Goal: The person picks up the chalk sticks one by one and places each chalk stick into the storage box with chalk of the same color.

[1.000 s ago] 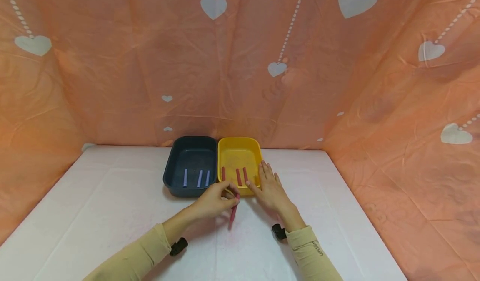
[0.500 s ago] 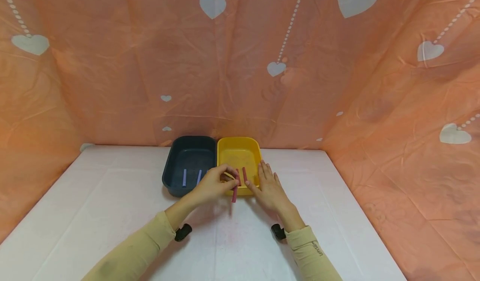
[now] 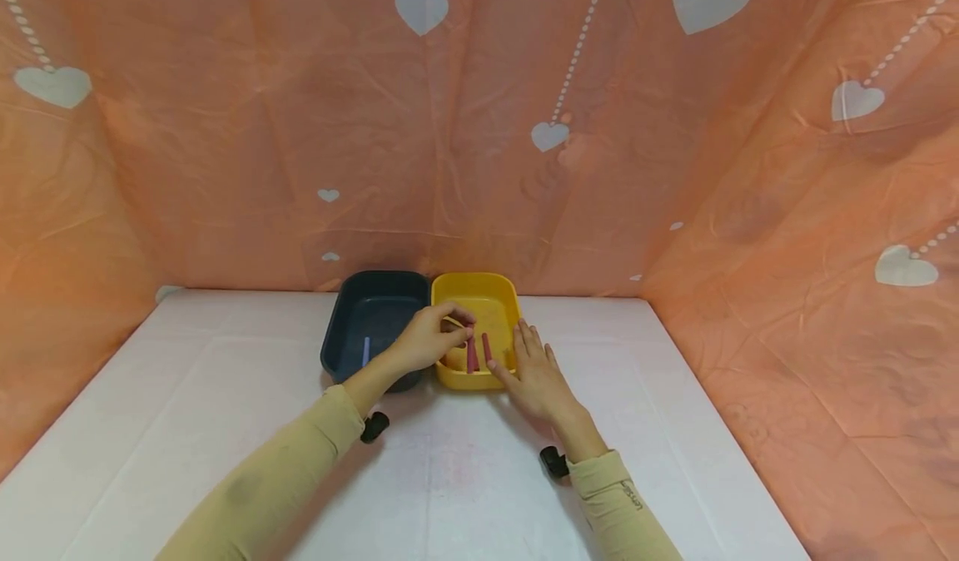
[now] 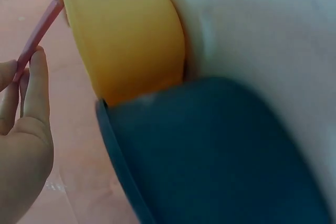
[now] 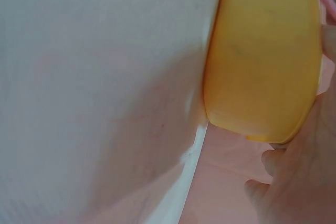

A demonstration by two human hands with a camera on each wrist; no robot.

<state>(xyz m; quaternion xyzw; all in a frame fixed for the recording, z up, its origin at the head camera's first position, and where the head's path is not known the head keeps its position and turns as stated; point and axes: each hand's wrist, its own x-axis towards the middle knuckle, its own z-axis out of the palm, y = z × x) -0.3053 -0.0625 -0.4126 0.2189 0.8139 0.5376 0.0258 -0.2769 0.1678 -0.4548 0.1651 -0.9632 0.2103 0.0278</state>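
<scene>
My left hand (image 3: 427, 340) is over the near part of the yellow tray (image 3: 475, 382), pinching a red chalk stick (image 3: 470, 357) between thumb and fingers. In the left wrist view that chalk (image 4: 38, 38) slants up from the fingertips, above the tray's rim. Just right of it, another red chalk stick (image 3: 487, 346) rests inside the tray. My right hand (image 3: 538, 382) lies at the tray's near right corner, fingers extended along the side and thumb at the front rim. The left hand and forearm hide part of both trays.
A dark blue tray (image 3: 378, 307) stands directly left of the yellow one, with a purple chalk stick (image 3: 365, 351) showing inside. Both are on a white-covered table (image 3: 187, 419). An orange curtain (image 3: 300, 128) with white hearts rises behind and at the sides.
My left hand has carried the red chalk forward, from in front of the yellow tray to over its inside. The left forearm now covers more of the blue tray. My right hand stays put.
</scene>
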